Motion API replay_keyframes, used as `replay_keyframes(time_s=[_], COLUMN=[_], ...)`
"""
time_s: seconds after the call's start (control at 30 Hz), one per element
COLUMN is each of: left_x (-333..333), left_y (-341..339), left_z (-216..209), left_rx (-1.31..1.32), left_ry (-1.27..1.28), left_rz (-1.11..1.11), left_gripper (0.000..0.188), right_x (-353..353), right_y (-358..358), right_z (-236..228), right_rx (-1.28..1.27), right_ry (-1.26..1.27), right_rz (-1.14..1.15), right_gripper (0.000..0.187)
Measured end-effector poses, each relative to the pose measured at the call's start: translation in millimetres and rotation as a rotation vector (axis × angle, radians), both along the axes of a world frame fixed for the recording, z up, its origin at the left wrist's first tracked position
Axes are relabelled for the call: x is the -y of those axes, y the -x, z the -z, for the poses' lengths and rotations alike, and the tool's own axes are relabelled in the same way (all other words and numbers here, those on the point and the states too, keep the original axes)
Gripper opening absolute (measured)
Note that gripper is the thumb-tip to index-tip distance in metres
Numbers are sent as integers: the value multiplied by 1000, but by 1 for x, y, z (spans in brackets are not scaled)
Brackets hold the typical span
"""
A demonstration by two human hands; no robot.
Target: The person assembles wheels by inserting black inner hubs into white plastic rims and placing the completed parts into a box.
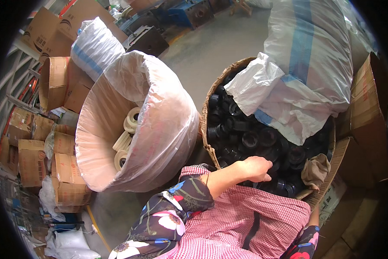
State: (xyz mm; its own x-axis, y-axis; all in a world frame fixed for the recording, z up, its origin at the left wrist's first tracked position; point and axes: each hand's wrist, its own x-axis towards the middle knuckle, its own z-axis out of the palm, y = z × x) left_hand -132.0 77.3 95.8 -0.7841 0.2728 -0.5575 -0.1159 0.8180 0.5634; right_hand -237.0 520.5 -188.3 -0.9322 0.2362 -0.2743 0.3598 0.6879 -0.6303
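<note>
My left hand (pixel 258 168) reaches over the near side of a cardboard box (pixel 209 149) full of black round plastic parts (pixel 251 139). Its fingers are curled closed, and whatever they hold, if anything, is too small or hidden to make out. At the box's near right corner, my right forearm (pixel 315 217) shows below the cardboard edge; the hand itself is hidden there. A crumpled beige cloth (pixel 317 172) lies on the black parts by that corner. Across the box's far right side, a white woven sack with a blue stripe (pixel 319 56) drapes over the parts.
To the left stands a wide container lined with translucent plastic (pixel 172 116), holding several cream-coloured rings (pixel 131 121). Cardboard cartons (pixel 32 162) are stacked beyond it at far left. Another carton (pixel 369 103) borders the box on the right. Blue metal equipment (pixel 192 14) stands on the floor behind.
</note>
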Motion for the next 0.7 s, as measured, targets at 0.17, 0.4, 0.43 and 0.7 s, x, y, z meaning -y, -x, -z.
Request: replay_keyframes(time_s=[0.17,0.4,0.43,0.7], left_x=[6,15,15,16], left_y=[-8,-17,-18,-28], left_z=[-5,-12,-13,-21], left_rx=[13,0,7,-3], left_ry=[-11,-17,-19,-68], left_rz=[-1,13,12,7], left_gripper=[42,46,46,45], right_x=[16,27,28,17], right_y=[34,64,63,34], right_z=[-2,28,35,36], right_rx=[-43,-12,1,42], right_ry=[-21,-50,-46,81], right_rz=[-17,-20,-14,24], right_gripper=[35,35,35,35])
